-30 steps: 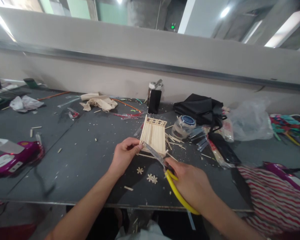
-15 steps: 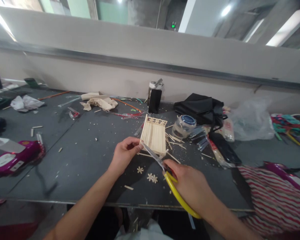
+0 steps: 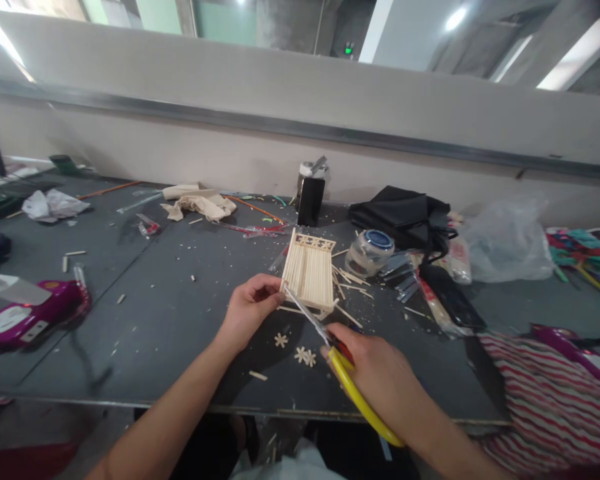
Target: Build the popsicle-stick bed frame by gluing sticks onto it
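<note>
My right hand (image 3: 375, 363) is wrapped round the yellow-handled scissors (image 3: 363, 400), whose blades point up and left. Their tips reach the fingertips of my left hand (image 3: 253, 307), where thumb and forefinger are pinched together. Whatever small piece sits in that pinch is too small to make out. Just behind the blades lies a small model made of thin wooden sticks (image 3: 307, 270), with a patterned strip along its far end. On the table nearer to me are a star-shaped stick piece (image 3: 281, 341) and two more touching each other (image 3: 305, 356).
Right of the model stand a clear jar with a blue lid (image 3: 367, 252) and loose sticks (image 3: 353, 283). Behind it a phone (image 3: 311, 201) leans upright. A black bag (image 3: 400, 213), another phone (image 3: 450, 297), a striped cloth (image 3: 550, 393) and a purple glue gun (image 3: 35, 310) lie around.
The scissor blades look closer together than before, and my right hand has shifted slightly on the handles. My left hand and the stick model have hardly moved.
</note>
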Available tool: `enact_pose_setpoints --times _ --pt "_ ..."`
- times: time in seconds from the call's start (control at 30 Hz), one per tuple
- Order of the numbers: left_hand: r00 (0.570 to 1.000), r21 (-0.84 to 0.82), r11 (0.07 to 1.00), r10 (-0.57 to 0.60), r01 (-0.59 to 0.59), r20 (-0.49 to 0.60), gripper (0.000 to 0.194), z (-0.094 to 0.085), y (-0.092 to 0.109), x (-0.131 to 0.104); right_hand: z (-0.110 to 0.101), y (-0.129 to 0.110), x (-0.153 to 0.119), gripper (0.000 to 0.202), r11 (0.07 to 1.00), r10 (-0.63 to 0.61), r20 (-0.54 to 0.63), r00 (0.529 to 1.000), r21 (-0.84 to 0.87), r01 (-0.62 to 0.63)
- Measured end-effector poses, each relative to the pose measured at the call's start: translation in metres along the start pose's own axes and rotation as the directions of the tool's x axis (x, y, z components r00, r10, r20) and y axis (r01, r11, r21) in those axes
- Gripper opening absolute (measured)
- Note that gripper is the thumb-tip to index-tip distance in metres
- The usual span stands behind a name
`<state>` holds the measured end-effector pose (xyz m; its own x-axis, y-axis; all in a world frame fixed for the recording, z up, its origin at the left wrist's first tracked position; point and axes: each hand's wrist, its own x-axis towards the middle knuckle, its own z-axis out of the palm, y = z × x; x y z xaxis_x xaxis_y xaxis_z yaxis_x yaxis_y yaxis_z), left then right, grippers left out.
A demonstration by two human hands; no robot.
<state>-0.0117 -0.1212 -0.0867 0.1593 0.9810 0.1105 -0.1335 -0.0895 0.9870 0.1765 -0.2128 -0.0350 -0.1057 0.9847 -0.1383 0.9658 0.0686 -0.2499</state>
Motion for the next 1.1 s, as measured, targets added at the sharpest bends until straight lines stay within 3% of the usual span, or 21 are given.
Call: enact_pose_setpoints --times 0.47,0.8,0.97,1.1 --pt "1.000 -0.025 1.000 -0.013 0.013 0.004 0.021 -0.0006 -0.0006 -0.0012 -0.0046 0.0036 0.0031 0.019 0.939 -0.114 0.037 0.993 0.332 0.095" --pt "1.000 -0.085 0.996 0.009 -0.010 -0.009 0.026 0.0043 0.0025 -0.0027 -0.0077 0.0069 0.0027 0.014 0.969 -0.062 0.054 0.997 0.243 0.047" --pt "0.991 0.080 0.991 0.116 -0.110 -0.073 0.016 0.0066 0.0018 -0.0010 -0.0079 0.0058 0.0026 0.014 0.971 -0.051 0.082 0.995 0.238 0.030" --pt "0.985 0.130 0.981 0.154 -0.144 -0.071 0.013 0.0041 -0.0006 -0.0003 -0.0049 0.0061 0.0021 0.016 0.957 -0.090 0.037 0.995 0.281 0.077"
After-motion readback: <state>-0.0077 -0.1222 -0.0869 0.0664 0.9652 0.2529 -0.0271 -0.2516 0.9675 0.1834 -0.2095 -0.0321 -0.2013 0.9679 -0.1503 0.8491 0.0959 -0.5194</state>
